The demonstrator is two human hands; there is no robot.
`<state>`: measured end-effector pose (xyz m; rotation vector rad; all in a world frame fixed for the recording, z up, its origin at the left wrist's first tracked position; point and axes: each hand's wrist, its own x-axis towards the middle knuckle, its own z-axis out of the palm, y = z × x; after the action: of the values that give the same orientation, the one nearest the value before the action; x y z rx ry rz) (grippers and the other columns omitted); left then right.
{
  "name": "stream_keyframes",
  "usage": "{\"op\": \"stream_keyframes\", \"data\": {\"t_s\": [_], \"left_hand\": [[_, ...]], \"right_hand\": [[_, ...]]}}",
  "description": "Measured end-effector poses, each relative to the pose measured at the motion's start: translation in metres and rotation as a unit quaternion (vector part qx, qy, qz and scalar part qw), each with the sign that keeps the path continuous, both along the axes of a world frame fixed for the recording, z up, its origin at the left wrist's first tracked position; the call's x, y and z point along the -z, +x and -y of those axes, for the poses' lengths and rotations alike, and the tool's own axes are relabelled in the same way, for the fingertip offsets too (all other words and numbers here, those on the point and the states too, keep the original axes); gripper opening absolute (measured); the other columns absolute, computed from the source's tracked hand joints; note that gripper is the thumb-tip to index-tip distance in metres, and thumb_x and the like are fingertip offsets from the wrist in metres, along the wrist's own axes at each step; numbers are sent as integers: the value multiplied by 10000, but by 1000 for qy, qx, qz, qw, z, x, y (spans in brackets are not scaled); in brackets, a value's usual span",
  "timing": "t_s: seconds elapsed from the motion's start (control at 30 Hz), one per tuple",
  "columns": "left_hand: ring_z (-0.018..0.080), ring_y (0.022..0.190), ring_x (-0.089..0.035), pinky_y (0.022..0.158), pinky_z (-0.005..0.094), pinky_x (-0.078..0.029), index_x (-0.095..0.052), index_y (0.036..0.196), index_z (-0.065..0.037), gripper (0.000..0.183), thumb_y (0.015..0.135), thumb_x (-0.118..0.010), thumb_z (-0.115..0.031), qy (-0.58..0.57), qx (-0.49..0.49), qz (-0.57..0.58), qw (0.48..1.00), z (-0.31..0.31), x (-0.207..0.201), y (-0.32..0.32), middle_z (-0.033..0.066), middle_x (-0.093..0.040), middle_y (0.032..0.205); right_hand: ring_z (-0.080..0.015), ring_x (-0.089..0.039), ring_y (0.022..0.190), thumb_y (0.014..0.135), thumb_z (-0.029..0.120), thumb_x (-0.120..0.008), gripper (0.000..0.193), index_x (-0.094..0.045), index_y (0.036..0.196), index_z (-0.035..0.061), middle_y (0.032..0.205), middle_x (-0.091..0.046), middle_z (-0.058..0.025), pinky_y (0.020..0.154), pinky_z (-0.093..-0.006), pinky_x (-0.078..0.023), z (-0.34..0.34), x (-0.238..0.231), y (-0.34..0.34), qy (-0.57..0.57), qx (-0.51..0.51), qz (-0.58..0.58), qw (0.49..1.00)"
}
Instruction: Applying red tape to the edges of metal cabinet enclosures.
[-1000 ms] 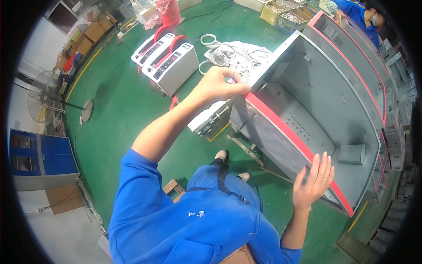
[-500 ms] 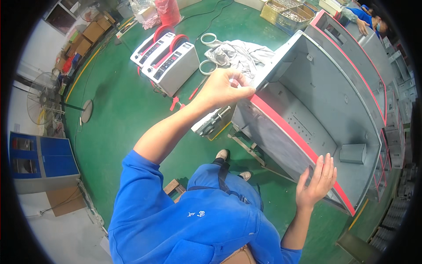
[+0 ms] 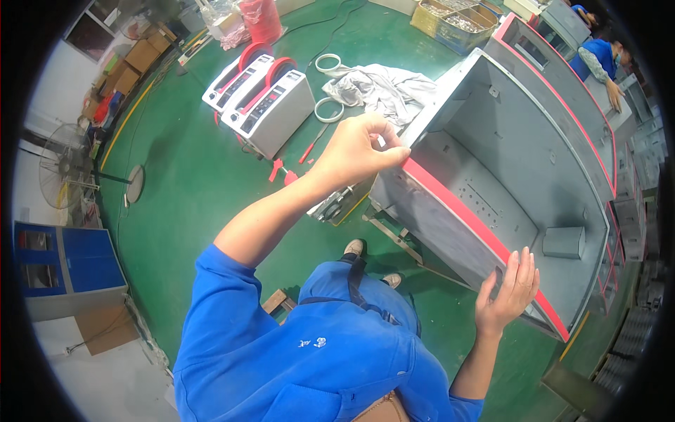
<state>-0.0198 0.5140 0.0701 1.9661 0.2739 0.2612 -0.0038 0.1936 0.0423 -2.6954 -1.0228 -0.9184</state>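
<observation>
A grey sheet-metal cabinet (image 3: 520,148) lies open in front of me at the right. Along its near edge runs a strip of red tape (image 3: 464,216). At the upper-left corner my left hand (image 3: 360,146) is closed in a pinch, thumb and fingertips on the end of the red tape. Farther down the same edge, my right hand (image 3: 506,299) lies with fingers stretched out against the tape, gripping nothing. A small grey box-shaped bracket (image 3: 564,243) sits inside the cabinet. A stand (image 3: 394,239) shows below the cabinet.
Two white tape dispensers (image 3: 278,109) with red rolls stand left of the cabinet. Grey cloth (image 3: 383,91) and tape rings (image 3: 328,109) lie nearby. Another red-edged cabinet (image 3: 555,91) stands behind, with a co-worker (image 3: 598,60) beyond. A fan (image 3: 67,165) stands far left.
My view has shifted slightly. My left hand's fingers curl a little differently at the corner; my right hand stays on the edge. The co-worker's arm has moved down and to the right.
</observation>
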Motion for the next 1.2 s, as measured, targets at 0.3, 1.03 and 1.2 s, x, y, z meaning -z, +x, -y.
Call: {"op": "stream_keyframes", "data": {"t_s": [0.3, 1.03, 1.2], "left_hand": [[12, 572, -422, 498, 185, -346, -573, 832, -43, 177, 715, -688, -110, 36, 6, 103, 994, 6, 9, -4, -14, -500, 816], [255, 954, -534, 835, 335, -414, -560, 1066, 12, 337, 731, -588, -14, 94, 50, 301, 948, -5, 42, -10, 140, -554, 1033], [346, 1070, -502, 970, 501, -297, -605, 974, 27, 249, 755, -540, -73, 249, 169, 344, 889, -6, 36, 7, 163, -594, 1012]], "right_hand": [[-325, -414, 1166, 713, 66, -565, 497, -449, 1193, 7, 1229, -463, -164, 993, -468, -253, -10, -3, -6, 4, 30, -29, 999], [-275, -500, 1092, 737, 90, -557, 391, -518, 1111, -15, 1148, -531, -155, 940, -403, -369, -172, -3, -5, 120, -106, -44, 986], [-274, -530, 1057, 761, 81, -520, 319, -544, 1059, -30, 1109, -552, -165, 927, -375, -398, -71, -4, -5, 88, -13, 5, 996]]}}
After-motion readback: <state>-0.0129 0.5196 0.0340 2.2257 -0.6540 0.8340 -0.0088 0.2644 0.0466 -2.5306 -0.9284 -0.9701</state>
